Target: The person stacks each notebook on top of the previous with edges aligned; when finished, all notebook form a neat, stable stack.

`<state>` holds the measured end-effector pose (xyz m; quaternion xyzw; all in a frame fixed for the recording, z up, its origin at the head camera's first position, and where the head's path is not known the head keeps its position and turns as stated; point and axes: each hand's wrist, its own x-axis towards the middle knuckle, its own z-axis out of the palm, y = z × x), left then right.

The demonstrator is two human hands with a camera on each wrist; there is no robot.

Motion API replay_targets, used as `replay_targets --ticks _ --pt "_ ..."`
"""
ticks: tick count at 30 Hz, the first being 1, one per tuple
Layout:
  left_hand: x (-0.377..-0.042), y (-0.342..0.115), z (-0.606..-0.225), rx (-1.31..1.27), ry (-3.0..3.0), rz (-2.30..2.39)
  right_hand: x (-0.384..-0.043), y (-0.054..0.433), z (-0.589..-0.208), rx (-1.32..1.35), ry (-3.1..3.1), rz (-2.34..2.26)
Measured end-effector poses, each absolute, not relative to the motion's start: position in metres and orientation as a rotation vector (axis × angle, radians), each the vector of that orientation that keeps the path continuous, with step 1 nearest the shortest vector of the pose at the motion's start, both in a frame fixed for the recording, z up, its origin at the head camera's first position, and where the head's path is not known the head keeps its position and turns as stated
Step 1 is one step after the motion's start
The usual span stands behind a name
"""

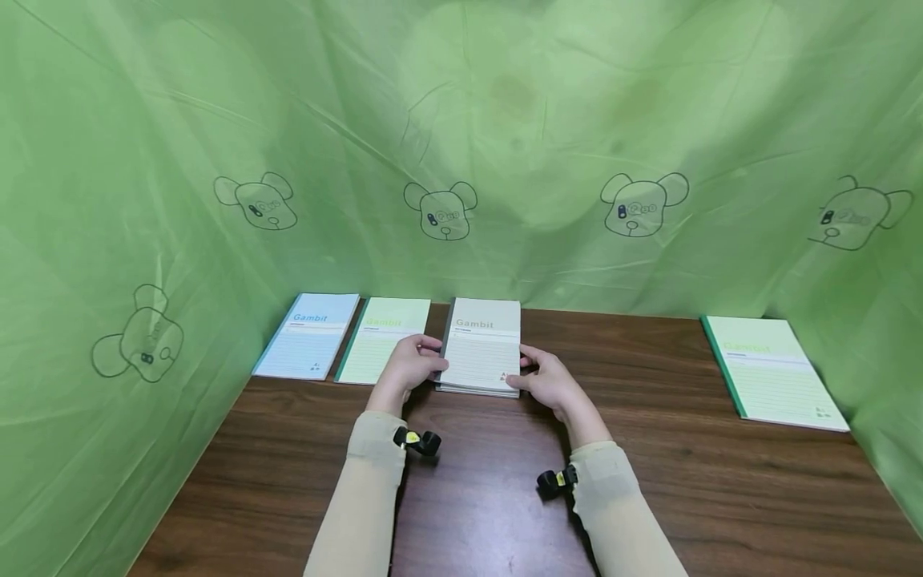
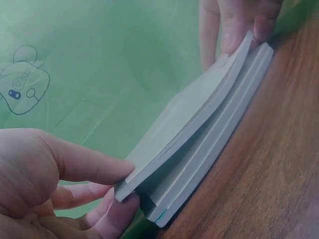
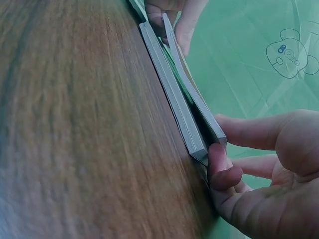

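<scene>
We've got the left hand and right hand, each pinching one long side of the grey notebook, mid-table, long axis running away from us, title end farthest! A gap shows over the stacked notebooks beneath; beyond everything, our green curtain.

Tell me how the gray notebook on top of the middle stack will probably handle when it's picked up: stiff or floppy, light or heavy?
The gray notebook is probably somewhat flexible, since its edge looks bowed in the left wrist view. It looks thin, so it's likely light. Its flat shape makes rolling unlikely.
</scene>
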<state>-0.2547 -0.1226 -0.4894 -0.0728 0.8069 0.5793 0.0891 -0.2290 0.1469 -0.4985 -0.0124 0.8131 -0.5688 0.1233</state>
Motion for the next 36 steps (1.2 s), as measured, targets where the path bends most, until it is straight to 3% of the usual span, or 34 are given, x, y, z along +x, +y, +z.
replay_targets --ticks 36 --pt "-0.2539 -0.1175 -0.4900 -0.156 2.661 1.411 -0.2291 0.1520 -0.5033 0.018 2.381 -1.685"
